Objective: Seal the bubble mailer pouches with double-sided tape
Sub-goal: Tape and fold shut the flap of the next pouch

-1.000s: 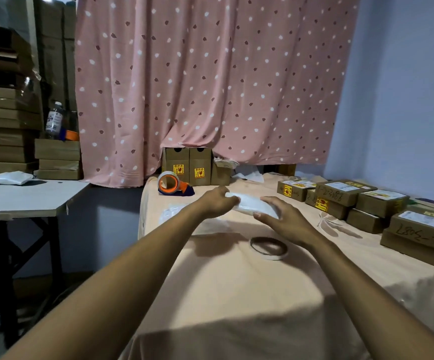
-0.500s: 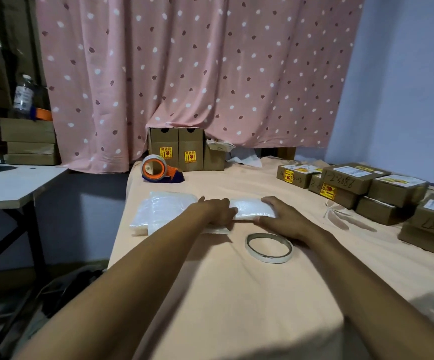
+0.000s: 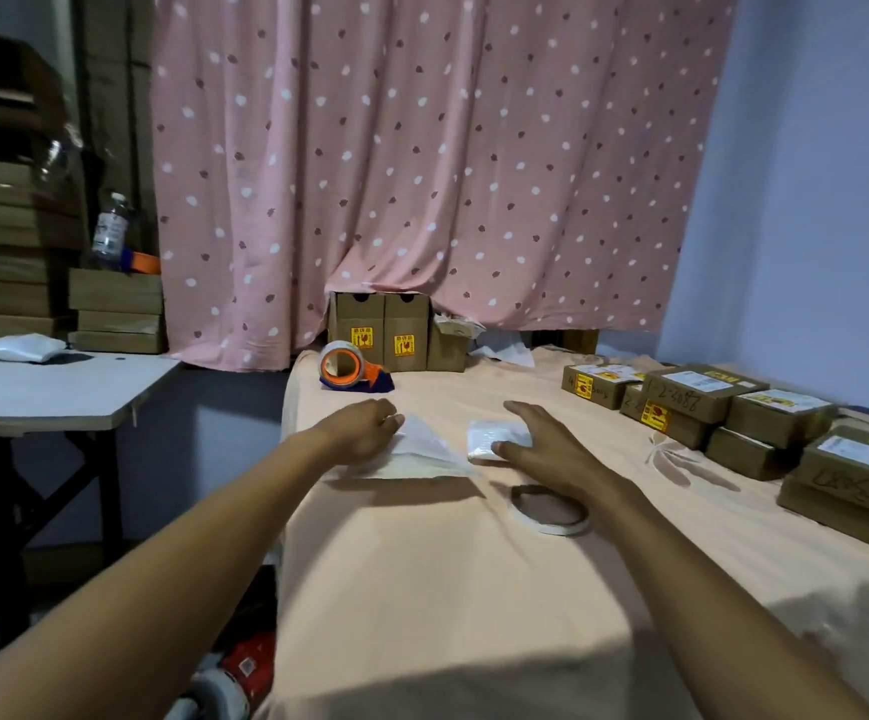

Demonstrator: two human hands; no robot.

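Risks, as we judge: tape ring (image 3: pixel 549 511), just beside right wrist, may get dragged along; thin strip may stick to itself. Right hand (image 3: pixel 541 449) lies with fingers spread, thumb touching small pouch (image 3: pixel 497 438). Left hand (image 3: pixel 364 426) pinches raised edge of mailer (image 3: pixel 422 454) at table middle; smooth film may slip, flap may crease. Materials: cloth (image 3: pixel 422 589) peach, soft; ring thin, round; pouch bubbly, squarish; mailer white, flat. Farther we see orange dispenser (image 3: pixel 349 368), 2 upright cardboard boxes (image 3: pixel 383 330).

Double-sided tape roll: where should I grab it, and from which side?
The tape roll lies flat on the cloth, thin and open-centred, beside the right wrist. Likely pinch its near rim from above with the right hand, thumb in the hole, fingers outside; the left hand holds the pouch.
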